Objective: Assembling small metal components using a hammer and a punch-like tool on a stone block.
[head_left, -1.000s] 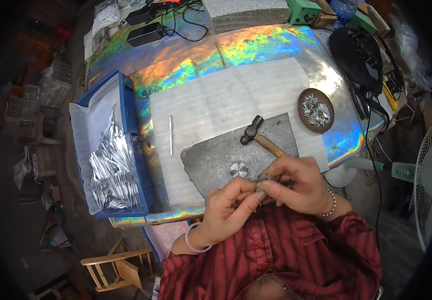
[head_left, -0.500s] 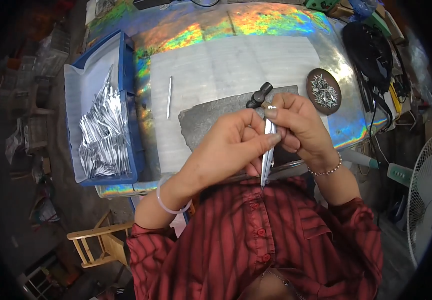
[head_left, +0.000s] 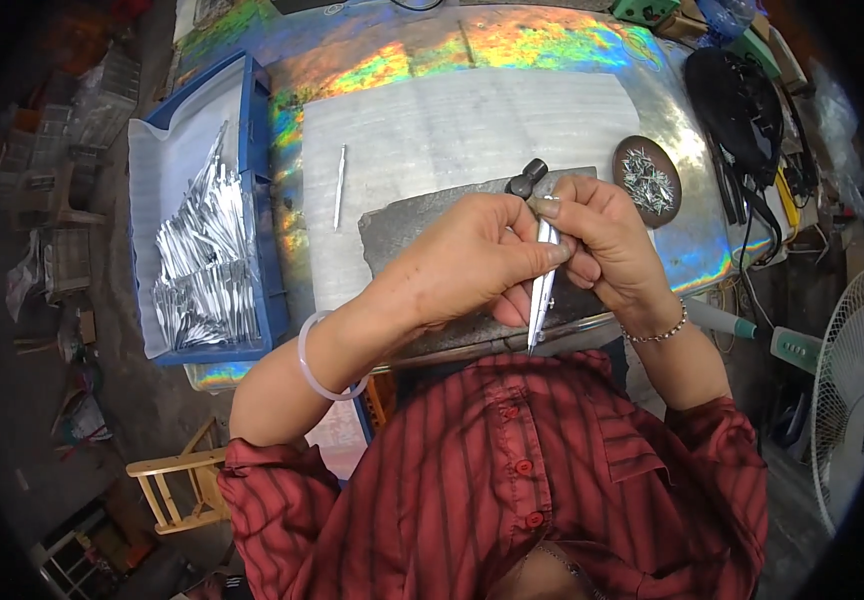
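Note:
Between my two hands is a slim silver two-legged metal piece [head_left: 542, 290], shaped like a drawing compass, with its pointed end toward my shirt. My left hand [head_left: 482, 250] pinches it around the middle. The fingers of my right hand [head_left: 604, 232] close on its upper end, where the detail is hidden. Just beyond the fingertips lies a small black hammer [head_left: 524, 184] on a grey stone slab [head_left: 412, 225]. One more slender silver part [head_left: 340, 188] rests by itself on the white foam sheet [head_left: 392, 130], left of the slab.
A blue bin [head_left: 260, 180] at the left holds many slender silver parts [head_left: 207, 240] on white lining. On the right, a brown oval dish [head_left: 677, 185] contains tiny metal pins [head_left: 644, 180]. Beyond it sits a black bag [head_left: 732, 100]. A white fan [head_left: 842, 400] stands at the far right.
The silver piece has risen slightly away from my shirt, and its legs show more clearly apart. My left forearm has swung outward a little. Both hands keep their hold.

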A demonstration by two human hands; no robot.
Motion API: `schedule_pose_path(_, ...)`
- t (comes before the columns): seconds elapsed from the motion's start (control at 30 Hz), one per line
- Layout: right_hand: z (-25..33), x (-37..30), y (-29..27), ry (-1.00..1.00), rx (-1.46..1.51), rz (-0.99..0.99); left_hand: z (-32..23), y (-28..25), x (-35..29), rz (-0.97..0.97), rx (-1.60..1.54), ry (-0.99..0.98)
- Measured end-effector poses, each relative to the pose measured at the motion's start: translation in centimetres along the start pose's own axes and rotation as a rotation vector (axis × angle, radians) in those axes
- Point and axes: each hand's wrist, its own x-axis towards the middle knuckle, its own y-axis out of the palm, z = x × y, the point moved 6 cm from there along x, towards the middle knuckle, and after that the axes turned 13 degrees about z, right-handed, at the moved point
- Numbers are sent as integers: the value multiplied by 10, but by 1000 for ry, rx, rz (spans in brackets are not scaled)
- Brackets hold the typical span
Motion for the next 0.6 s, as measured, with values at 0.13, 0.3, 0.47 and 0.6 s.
schedule_pose_path(0.13,3,-2,1,-19,9,0,-3,1,3,29,6,-15)
schedule_pose_path(0.3,5,-3,-1,-34,36,-18,-7,0,6,56,19,-22)
schedule_pose_path(0.47,4,-5,-5,-35,50,-40,-6,3,10,66,-41,-34)
schedule_pose_path(0.6,4,-7,-13,-26,69,-37,-4,5,20,96,-42,-47)
